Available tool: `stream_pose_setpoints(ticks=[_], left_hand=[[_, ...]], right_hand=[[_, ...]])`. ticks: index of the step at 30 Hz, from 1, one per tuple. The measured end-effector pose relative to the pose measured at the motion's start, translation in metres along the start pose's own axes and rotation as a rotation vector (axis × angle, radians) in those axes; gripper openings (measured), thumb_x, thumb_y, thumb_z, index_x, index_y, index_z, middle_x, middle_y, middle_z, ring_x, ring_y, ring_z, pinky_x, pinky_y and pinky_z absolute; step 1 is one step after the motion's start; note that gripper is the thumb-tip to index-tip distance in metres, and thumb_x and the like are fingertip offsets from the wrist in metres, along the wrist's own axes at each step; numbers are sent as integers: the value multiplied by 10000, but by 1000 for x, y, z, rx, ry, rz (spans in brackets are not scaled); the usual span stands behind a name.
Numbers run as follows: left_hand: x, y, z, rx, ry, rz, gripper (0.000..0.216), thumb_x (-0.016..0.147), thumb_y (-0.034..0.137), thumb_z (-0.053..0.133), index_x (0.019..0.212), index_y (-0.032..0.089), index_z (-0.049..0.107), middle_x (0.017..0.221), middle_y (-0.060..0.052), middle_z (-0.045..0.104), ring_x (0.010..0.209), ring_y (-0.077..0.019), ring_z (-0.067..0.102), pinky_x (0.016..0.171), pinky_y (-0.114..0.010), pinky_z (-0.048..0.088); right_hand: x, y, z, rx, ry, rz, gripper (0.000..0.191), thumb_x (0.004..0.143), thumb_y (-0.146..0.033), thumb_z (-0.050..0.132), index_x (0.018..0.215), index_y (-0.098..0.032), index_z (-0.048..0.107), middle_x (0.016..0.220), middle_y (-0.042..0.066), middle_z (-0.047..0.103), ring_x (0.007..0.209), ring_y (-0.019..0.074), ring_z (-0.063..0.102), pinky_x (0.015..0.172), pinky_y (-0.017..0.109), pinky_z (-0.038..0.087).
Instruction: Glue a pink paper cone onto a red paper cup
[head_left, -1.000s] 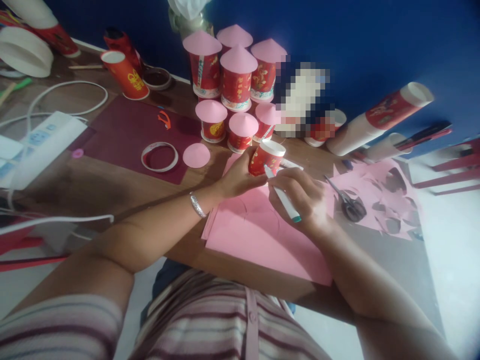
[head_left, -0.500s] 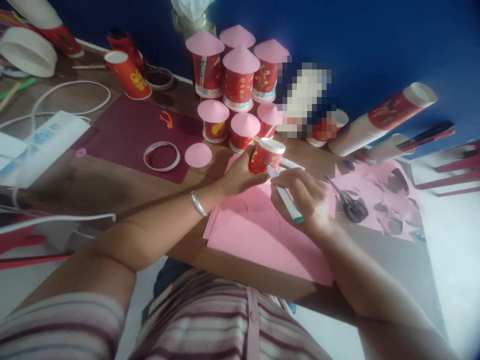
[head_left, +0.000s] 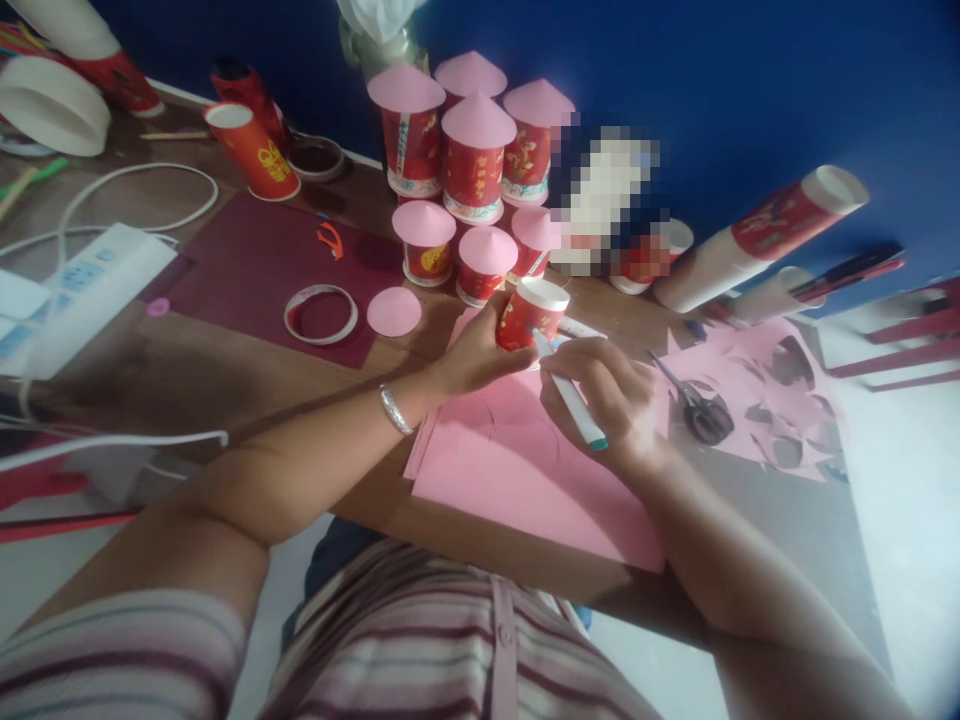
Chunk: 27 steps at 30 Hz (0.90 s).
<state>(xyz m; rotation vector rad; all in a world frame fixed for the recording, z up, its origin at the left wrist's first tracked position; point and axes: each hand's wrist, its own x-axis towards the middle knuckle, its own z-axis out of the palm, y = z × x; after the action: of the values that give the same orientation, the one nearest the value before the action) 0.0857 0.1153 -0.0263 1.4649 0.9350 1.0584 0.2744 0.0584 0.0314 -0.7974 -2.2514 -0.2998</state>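
My left hand (head_left: 474,352) is wrapped round the left side of a red paper cup (head_left: 525,318) with a white rim. In my right hand (head_left: 604,395) is a white marker pen (head_left: 574,400) with a green end, its tip up against the cup's lower side. Whether the tip touches the cup I cannot tell. Pink paper sheets (head_left: 517,490) lie stacked beneath both hands. Just behind the cup stand several red cups topped with pink paper cones (head_left: 478,122). A flat pink paper disc (head_left: 394,312) lies left of my left hand.
Scissors (head_left: 705,415) rest on cut pink scraps (head_left: 795,400) at the right. A cardboard ring (head_left: 321,338) and an orange clip-like item (head_left: 330,240) lie on a maroon sheet (head_left: 247,250). A power strip (head_left: 90,295) with white cables is at the left. A tall cup stack (head_left: 761,240) leans at the back right.
Everything shifts slightly left in the picture as my view moves. Both hands keep their hold on the cup and the marker pen, with barely any motion.
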Motion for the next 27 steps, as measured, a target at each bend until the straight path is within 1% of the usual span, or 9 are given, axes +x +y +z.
stream_pose_setpoints(ticks=[3,7,11,15,21,24,27], left_hand=[[-1,0,1,35,6,17,609,728,305,846,1266,189,585,1230,-86,714,1119,-258,692,943,-388,589],[-1,-1,1,45,1,37,626,729,345,862,1262,189,573,1275,-105,706,1161,-266,682,975,-388,582],[0,-1,1,34,8,34,632,712,362,880,1234,191,567,1274,-115,707,1156,-274,686,972,-394,580],[1,-3,1,36,14,40,636,713,394,888,1221,180,571,1247,-117,709,1145,-282,688,975,-410,576],[0,0,-1,-27,-13,-3,633,746,398,858,1257,181,553,1233,-106,703,1138,-282,683,976,-432,562],[0,1,-2,-41,-16,-11,628,759,444,844,1251,185,552,1213,-110,704,1128,-288,681,979,-457,561],[1,-1,-2,-56,-13,-19,663,748,497,868,1244,189,555,1209,-112,710,1115,-291,691,961,-453,577]], right_hand=[[1,0,0,-28,3,-23,189,933,-85,689,1079,-196,644,965,60,750,826,157,733,689,244,582],[1,1,1,-35,-3,-27,189,940,-84,680,1087,-195,638,964,56,750,816,153,726,664,242,565],[1,1,2,-49,-1,-30,178,937,-79,687,1073,-181,637,962,61,750,818,151,723,661,239,562],[2,1,2,-70,3,-24,163,954,-93,675,1068,-200,631,953,44,748,812,141,719,648,233,553],[0,2,2,-44,-12,-3,165,959,-86,650,1082,-194,624,961,55,740,828,153,717,645,246,548],[-2,3,3,-27,-16,-1,169,953,-86,648,1084,-192,626,962,58,730,833,163,712,660,255,555],[-3,3,4,-19,-10,-2,187,941,-72,647,1089,-185,630,951,59,727,825,169,707,675,264,565]])
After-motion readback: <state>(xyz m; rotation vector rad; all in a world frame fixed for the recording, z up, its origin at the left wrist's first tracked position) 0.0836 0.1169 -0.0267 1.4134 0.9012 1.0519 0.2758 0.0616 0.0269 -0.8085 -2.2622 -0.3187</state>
